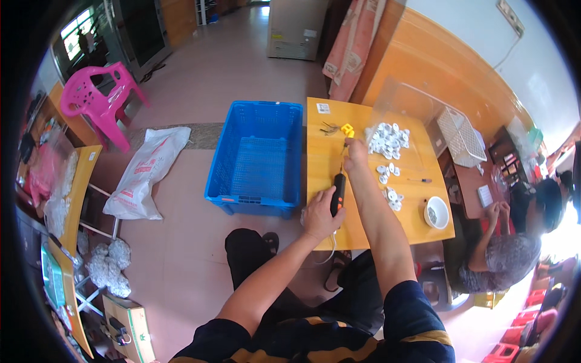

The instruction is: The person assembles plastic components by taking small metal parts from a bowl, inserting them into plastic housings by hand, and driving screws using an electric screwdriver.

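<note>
Gripping a black electric screwdriver [338,195] on the wooden table [321,157], left hand [319,213] is wrapped round its handle; right hand [354,151] at 1 o'clock pinches its tip (white parts [387,140] nearby).

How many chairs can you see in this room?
1: a pink plastic chair stands on the floor at upper left, beyond the white sack. Others may be hidden outside the view.

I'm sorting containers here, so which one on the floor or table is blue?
The big blue crate on the floor, left of the wooden table. The wire basket and small bowl on the table are white.
</note>
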`<state>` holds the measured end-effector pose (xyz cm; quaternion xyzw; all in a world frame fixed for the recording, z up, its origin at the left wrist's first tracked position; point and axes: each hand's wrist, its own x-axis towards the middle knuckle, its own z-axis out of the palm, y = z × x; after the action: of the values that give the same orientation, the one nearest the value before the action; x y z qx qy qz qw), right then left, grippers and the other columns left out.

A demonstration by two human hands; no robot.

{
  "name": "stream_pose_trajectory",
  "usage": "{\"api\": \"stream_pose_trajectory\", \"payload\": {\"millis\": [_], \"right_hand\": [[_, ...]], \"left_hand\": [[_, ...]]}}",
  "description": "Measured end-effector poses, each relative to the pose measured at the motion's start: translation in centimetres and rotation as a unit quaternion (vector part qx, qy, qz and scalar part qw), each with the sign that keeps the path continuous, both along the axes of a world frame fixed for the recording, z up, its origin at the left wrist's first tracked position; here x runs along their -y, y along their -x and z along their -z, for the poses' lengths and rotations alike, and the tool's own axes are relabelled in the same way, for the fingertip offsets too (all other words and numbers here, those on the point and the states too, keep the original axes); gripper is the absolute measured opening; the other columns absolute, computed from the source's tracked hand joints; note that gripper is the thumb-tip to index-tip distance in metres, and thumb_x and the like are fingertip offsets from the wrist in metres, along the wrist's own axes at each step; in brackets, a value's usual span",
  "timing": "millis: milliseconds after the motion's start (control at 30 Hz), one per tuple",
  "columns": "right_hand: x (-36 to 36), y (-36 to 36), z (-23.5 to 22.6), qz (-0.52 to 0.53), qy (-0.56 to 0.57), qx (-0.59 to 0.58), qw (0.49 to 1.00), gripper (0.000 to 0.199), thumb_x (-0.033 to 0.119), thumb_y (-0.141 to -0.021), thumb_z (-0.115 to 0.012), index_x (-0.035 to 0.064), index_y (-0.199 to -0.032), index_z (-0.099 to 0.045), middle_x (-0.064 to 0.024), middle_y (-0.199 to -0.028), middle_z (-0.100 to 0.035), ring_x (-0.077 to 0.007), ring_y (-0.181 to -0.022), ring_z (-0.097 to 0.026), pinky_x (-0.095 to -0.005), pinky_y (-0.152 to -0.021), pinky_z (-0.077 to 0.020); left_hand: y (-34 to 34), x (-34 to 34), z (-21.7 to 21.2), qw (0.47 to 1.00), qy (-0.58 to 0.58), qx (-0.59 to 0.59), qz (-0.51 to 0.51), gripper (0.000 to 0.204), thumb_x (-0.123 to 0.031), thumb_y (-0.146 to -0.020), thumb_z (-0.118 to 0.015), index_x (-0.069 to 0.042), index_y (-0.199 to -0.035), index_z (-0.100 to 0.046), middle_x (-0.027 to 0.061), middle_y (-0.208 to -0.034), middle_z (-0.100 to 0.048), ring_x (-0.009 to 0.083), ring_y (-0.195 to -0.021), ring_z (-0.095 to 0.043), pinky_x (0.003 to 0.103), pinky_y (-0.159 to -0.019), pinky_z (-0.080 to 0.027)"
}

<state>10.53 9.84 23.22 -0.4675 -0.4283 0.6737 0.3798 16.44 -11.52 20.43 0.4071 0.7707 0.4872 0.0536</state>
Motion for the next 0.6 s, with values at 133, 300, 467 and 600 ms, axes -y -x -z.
{"api": "stream_pose_trajectory", "payload": {"millis": [133,300,467,600], "right_hand": [[4.2,-7.5,-3.5,-0.021,-0.088,-0.064,0.994,0.043,0.008,-0.088,-0.064,0.0058,-0.130,-0.054,-0.0089,-0.128,-0.055,-0.0215,-0.113,-0.054,-0.0403,-0.089,-0.0487],[3.8,-18.8,-2.9,-0.073,-0.315,-0.060,0.944,0.027,0.004,-0.094,-0.062,0.0035,-0.121,-0.061,-0.0055,-0.113,-0.066,-0.0140,-0.100,-0.063,-0.0259,-0.082,-0.0491],[0.9,-29.7,-4.6,0.002,-0.443,0.146,0.885,0.015,0.004,-0.095,-0.060,0.0000,-0.109,-0.066,-0.0039,-0.098,-0.070,-0.0117,-0.091,-0.066,-0.0261,-0.082,-0.0519],[-3.3,-36.6,-5.3,0.066,-0.499,0.342,0.794,0.018,0.013,-0.087,-0.067,0.0010,-0.100,-0.070,-0.0148,-0.086,-0.073,-0.0238,-0.080,-0.072,-0.0348,-0.073,-0.0554]], "left_hand": [[-0.7,-1.2,0.4,0.999,-0.022,-0.039,0.007,0.062,-0.025,-0.077,-0.073,-0.002,-0.131,-0.055,0.0149,-0.110,-0.063,0.0285,-0.088,-0.066,0.040,-0.079,-0.053],[-0.5,-1.8,-0.3,0.999,0.008,0.016,0.038,0.067,-0.032,-0.074,-0.076,0.000,-0.129,-0.055,0.0198,-0.111,-0.066,0.0364,-0.105,-0.064,0.045,-0.092,-0.051],[1.3,-2.5,-3.2,0.980,0.194,0.017,0.028,0.065,-0.042,-0.073,-0.074,-0.001,-0.121,-0.056,0.0192,-0.101,-0.070,0.0368,-0.098,-0.068,0.045,-0.087,-0.053],[0.4,-4.3,-6.1,0.939,0.338,0.026,0.063,0.055,-0.040,-0.073,-0.070,0.000,-0.112,-0.063,0.0214,-0.104,-0.070,0.0371,-0.101,-0.068,0.045,-0.087,-0.053]]}}
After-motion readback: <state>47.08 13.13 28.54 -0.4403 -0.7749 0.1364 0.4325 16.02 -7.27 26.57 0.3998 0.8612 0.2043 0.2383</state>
